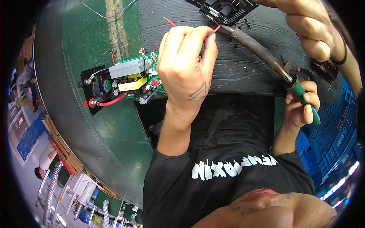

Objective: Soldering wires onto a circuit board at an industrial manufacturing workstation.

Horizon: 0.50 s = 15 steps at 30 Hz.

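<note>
My left hand (184,60) pinches a thin red wire (217,29), with one end poking out past the fingertips and another stretch showing beyond the knuckles. In my right hand (302,102) is a soldering iron (262,51), gripped by its green handle; its tip lies close to the wire end and the edge of a black panel (232,11) with slots. Whether the tip touches either, I cannot tell. Another person's hand (310,24) is at that panel's right corner. Left of my left hand lies a green circuit board (131,78) with a fan, its right end hidden behind the hand.
A black ribbed mat (243,81) covers the bench in front of me, beside a green surface (125,125). A dark tool (289,66) with an orange part lies behind the iron. Blue crates (334,129) stand at right. A loose grey wire (110,17) is at far left.
</note>
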### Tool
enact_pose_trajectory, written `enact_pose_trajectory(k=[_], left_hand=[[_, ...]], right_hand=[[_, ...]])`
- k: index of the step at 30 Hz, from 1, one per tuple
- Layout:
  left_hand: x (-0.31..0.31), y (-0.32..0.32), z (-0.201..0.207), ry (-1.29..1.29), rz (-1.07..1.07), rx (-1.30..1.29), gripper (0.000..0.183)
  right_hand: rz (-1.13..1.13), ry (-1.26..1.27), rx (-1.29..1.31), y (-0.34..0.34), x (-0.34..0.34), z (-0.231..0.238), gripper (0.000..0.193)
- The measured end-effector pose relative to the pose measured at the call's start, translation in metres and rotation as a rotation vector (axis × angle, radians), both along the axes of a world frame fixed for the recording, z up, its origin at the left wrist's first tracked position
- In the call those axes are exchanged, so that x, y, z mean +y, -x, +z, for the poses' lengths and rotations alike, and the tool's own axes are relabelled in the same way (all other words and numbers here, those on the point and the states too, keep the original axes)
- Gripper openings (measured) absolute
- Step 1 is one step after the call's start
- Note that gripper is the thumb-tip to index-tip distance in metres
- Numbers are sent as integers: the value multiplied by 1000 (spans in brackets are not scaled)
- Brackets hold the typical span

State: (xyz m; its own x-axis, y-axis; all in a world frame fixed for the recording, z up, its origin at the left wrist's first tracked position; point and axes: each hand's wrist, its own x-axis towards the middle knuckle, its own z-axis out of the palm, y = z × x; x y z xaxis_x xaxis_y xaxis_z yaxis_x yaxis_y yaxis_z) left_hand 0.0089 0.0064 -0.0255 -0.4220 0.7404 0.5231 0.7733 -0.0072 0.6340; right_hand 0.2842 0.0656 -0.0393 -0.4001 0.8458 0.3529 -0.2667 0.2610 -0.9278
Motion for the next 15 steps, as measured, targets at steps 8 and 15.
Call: enact_pose_trajectory(k=[8,15], left_hand=[[1,-2,-6,-5,0,3,13],[-6,-7,0,39,17,27,13]], right_hand=[[-19,-12,-19,-3,-1,-6,31],[-49,27,-36,-9,-4,-4,30]])
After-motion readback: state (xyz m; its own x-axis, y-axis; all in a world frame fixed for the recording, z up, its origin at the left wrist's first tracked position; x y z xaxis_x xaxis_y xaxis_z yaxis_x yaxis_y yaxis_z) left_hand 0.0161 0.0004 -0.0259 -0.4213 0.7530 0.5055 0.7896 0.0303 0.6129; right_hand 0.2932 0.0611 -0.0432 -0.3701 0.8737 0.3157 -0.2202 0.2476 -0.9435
